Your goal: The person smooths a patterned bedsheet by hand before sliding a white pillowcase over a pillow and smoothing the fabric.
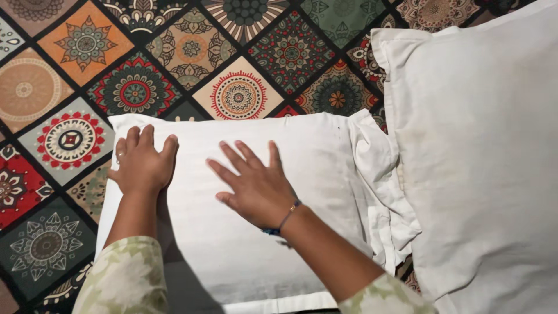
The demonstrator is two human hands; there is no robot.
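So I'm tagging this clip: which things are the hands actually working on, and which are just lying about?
In hand: white pillow, left hand and right hand pressed flat on it.
Lying about: second white pillow, patterned bedspread.

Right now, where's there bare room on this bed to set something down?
The patterned bedspread lies bare above and left of the small white pillow. That pillow is taken by the left hand and right hand. The right side is crowded: the large pillow butts against the small pillow's bunched flap.
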